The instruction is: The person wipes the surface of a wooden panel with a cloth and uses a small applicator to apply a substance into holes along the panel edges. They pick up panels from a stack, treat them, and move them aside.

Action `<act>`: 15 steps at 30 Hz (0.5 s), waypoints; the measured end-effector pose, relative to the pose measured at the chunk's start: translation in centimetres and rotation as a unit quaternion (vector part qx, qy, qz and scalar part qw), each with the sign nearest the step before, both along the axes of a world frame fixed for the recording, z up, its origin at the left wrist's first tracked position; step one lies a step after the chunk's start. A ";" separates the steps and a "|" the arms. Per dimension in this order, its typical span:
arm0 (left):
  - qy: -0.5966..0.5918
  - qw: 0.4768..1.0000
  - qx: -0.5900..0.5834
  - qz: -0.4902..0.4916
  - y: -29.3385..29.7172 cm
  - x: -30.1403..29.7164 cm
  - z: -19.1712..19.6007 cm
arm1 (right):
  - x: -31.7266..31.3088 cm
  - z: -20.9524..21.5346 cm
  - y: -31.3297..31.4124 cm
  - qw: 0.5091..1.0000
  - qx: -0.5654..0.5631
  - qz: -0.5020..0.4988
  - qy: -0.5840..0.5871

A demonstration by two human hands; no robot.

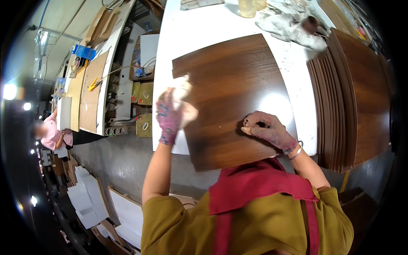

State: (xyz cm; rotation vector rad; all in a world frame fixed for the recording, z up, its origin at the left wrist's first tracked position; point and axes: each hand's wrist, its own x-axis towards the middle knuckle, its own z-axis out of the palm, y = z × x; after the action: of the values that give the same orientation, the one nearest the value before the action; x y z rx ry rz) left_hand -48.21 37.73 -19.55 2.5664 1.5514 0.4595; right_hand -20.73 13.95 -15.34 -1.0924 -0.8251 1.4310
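A dark brown wood-grain panel point(233, 97) lies flat on the white table, its near edge close to my body. My left hand point(169, 117), in a stained pink and purple glove, grips a whitish cloth point(182, 89) at the panel's left edge. Part of the cloth bulges out beside the palm, over the panel. Above the panel's right half, my right hand point(270, 131) wears a similar glove with fingertips cut away. Its fingers curl together in a pinch; whatever they hold, if anything, is too small to name.
Several brown panels point(361, 102) stand stacked along the table's right side. Crumpled grey-white rags point(293, 27) and a yellowish jar point(247, 7) sit at the back of the white table point(170, 34). A person in pink point(53, 134) stands far left, by another workbench point(89, 97).
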 end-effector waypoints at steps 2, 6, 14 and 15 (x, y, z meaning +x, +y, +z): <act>0.065 0.995 0.070 0.016 3.2 -3.2 -0.2 | 0.2 -0.1 -0.2 0.999 -0.005 0.020 -0.025; 0.056 0.992 0.101 0.046 0.6 -0.9 6.2 | 0.3 -0.2 -0.3 1.000 0.016 0.005 -0.021; 0.121 0.986 0.113 0.017 1.0 -4.9 5.6 | 0.6 -1.0 -0.7 0.998 0.058 -0.010 -0.038; 0.067 0.981 0.183 0.007 0.7 -4.1 7.1 | 0.8 -0.9 -1.0 0.998 0.055 -0.010 -0.016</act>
State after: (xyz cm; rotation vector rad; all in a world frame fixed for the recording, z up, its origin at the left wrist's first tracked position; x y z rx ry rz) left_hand -52.30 38.41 -12.45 2.9139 1.6643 0.6387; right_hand -19.94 12.98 -16.24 -1.0394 -0.9034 1.3379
